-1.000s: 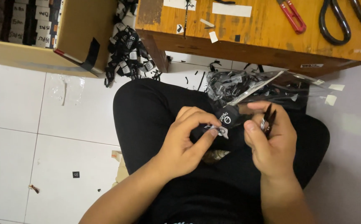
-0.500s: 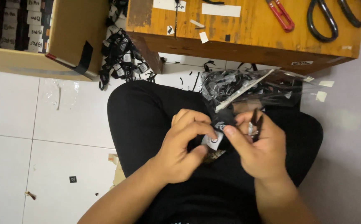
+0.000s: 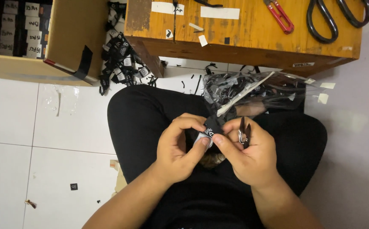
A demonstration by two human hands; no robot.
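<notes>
The small black label (image 3: pixel 212 127) sits over the person's lap, pinched between both hands just in front of the clear plastic bag (image 3: pixel 252 87) of similar black pieces. The left hand (image 3: pixel 178 148) grips it from the left, thumb and forefinger closed on its lower, paler end. The right hand (image 3: pixel 246 154) meets it from the right, its forefinger pressed against the same lower end, so the two hands touch the label at nearly one spot. Neither hand is nearer; they share it.

The label's long axis runs roughly away from the body, its upper end pointing toward the bag, though the fingers hide enough that its true length is hard to judge. The right hand also holds a small pair of snips (image 3: pixel 244 132) tucked under its other fingers, standing upright just right of the label and close beside it, blades apparently toward the bag. Beyond the bag stands the wooden table (image 3: pixel 244 32), well apart from the hands.
</notes>
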